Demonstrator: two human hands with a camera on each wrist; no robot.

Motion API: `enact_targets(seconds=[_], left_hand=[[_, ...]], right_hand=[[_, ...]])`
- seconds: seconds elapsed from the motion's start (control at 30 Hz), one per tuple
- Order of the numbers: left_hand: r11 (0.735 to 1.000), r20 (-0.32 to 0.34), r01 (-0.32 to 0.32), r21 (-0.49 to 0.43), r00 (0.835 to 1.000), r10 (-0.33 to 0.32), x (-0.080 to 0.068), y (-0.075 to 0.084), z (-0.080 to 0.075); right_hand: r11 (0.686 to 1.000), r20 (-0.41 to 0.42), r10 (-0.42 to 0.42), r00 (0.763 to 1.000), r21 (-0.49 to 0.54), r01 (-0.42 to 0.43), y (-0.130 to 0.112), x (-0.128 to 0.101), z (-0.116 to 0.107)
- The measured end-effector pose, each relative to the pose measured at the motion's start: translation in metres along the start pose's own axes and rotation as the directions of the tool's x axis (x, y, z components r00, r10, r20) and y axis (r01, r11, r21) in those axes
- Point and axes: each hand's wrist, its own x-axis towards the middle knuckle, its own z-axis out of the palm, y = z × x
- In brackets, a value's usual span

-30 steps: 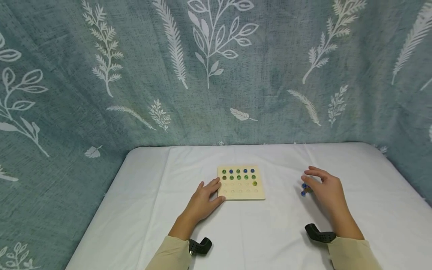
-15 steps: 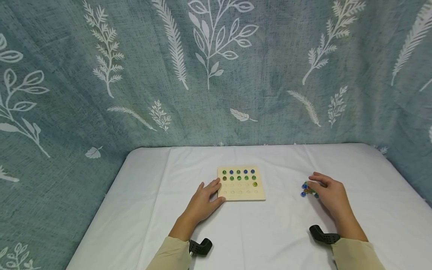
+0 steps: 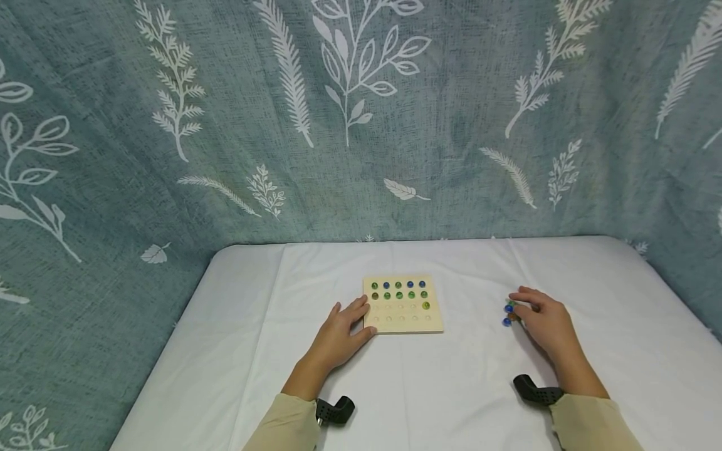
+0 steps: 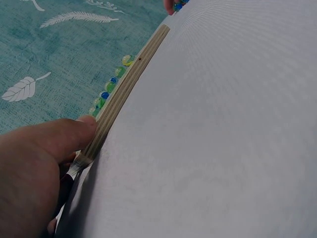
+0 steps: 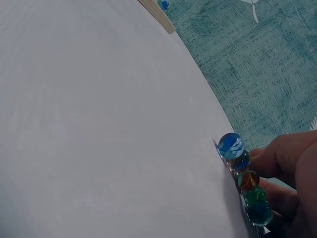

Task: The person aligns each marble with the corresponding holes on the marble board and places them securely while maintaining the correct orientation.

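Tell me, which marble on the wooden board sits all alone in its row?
The yellow-green marble, alone in the third row at the right end of the board; the others fill two full rows.

A table covered with a white cloth [image 3: 429, 388] fills the lower half of the head view — its surface faintly creased. Behind and to both sides hangs a grey-green fabric backdrop [image 3: 395, 125] printed with white leaves, ferns and branching sprigs.

Glossy glass marbles [image 5: 231, 145], a pale layered-wood board [image 4: 125, 92], matt white cloth [image 3: 451, 376].
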Motion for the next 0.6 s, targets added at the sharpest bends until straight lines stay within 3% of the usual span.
enact_targets(seconds=[0.6], left_hand=[[1.0,0.006,0.002,0.001,1.0,-0.002,-0.0004,0.0004,-0.0005]], right_hand=[[0.998,-0.022,0.032,0.999,-0.051,-0.033,-0.0046,0.0013,0.0033]])
